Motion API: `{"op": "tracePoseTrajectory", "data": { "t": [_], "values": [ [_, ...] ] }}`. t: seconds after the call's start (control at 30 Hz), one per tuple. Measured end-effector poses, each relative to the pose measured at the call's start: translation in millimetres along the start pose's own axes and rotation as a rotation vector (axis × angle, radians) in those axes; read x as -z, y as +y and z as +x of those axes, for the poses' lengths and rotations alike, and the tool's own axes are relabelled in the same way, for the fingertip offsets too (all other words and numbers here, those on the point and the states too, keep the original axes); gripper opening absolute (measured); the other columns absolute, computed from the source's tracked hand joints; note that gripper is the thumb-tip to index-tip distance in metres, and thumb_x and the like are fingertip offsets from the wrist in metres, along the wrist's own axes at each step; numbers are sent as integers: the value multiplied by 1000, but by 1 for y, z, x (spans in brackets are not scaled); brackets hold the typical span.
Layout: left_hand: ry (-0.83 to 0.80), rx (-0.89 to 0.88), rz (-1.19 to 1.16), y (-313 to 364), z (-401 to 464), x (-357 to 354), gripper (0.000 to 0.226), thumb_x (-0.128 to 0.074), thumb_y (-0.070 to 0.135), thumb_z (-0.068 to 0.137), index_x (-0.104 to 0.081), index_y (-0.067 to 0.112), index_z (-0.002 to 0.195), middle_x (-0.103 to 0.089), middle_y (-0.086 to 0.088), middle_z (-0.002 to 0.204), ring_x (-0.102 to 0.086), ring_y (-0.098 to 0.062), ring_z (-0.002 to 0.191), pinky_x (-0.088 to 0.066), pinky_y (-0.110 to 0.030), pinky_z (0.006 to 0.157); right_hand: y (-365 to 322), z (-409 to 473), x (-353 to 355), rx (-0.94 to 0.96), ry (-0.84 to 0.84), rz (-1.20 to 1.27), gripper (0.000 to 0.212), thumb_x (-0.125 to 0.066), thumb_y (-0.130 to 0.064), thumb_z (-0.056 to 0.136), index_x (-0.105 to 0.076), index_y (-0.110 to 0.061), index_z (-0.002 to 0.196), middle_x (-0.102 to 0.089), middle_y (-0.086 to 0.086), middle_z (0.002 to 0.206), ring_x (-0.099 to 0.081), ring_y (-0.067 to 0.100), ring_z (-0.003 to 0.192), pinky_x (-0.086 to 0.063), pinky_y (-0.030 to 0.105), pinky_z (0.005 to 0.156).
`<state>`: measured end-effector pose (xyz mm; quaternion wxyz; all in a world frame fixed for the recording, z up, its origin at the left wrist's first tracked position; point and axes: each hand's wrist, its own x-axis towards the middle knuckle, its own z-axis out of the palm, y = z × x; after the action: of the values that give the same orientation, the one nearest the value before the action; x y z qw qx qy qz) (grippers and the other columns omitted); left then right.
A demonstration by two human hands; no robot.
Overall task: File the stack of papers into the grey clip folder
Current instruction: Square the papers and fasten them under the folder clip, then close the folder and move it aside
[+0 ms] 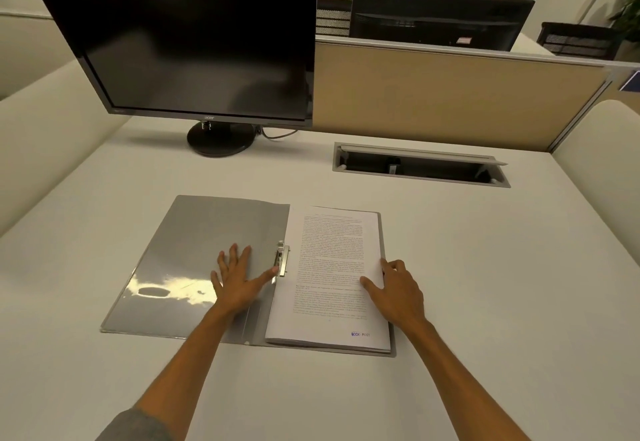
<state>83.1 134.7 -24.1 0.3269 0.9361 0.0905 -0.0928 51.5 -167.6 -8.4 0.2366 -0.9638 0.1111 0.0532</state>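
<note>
One grey clip folder (194,250) lies opened flat on the white surface (485,284), its two covers spread side by side. One stack of papers (332,278) sits on the folder's right cover, printed side up, with a narrow grey margin of cover showing along its right and near edges. One metal clip (282,257) runs along the folder's spine, at the stack's left edge; whether it is pressing on the sheets is hard to tell from this angle.

Two hands are in view. The left hand (239,281) lies open and flat on the folder's left cover, fingers spread, its thumb reaching to the clip. The right hand (398,291) rests on the stack's right edge with fingers loosely curled and thumb on the top page, gripping nothing that can be seen.

Beyond the folder stands one dark monitor (187,42) on a round base, and to the folder's far right one open cable tray (420,167) is set into the surface. A second monitor (440,19) shows behind the partition (450,97) beyond the folder.
</note>
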Motion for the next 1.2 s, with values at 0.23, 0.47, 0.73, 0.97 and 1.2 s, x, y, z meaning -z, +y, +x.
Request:
{"op": "tracePoseTrajectory", "data": {
  "t": [0.23,0.47,0.73,0.97,1.2],
  "values": [
    [-29,31,103,-5,3,-6,105,-50,71,73,5,28,150,19,-1,159,24,-26,144,12,-51,114,5,1,-1,7,-13,12,76,-51,-61,85,-34,-16,145,-43,5,143,-51,26,124,-48,40,96],
    [-63,38,131,-2,4,-6,102,-47,69,78,11,25,149,22,-3,158,23,-26,144,12,-53,114,5,-1,-2,17,-6,16,77,-52,-62,85,-34,-17,145,-43,5,142,-50,25,124,-49,39,94],
    [-14,-5,148,-8,2,-1,91,-42,67,83,1,22,151,14,-3,160,16,-25,146,10,-55,114,2,-3,2,8,-19,33,75,-53,-59,85,-34,-17,144,-44,6,140,-53,26,120,-51,42,93],
    [248,45,258,-42,-7,47,79,-46,60,87,-23,15,147,-21,-12,157,-11,-29,146,-2,-58,113,-3,-13,4,-32,55,65,68,-55,-54,86,-36,-18,141,-48,6,136,-56,27,116,-50,43,90],
    [366,204,358,-91,-15,99,77,-52,55,86,-28,9,143,-32,-22,148,-25,-36,139,-13,-57,112,-19,-34,0,-8,168,121,61,-56,-51,87,-42,-21,138,-53,2,135,-61,24,111,-51,40,87]
  ]
}}
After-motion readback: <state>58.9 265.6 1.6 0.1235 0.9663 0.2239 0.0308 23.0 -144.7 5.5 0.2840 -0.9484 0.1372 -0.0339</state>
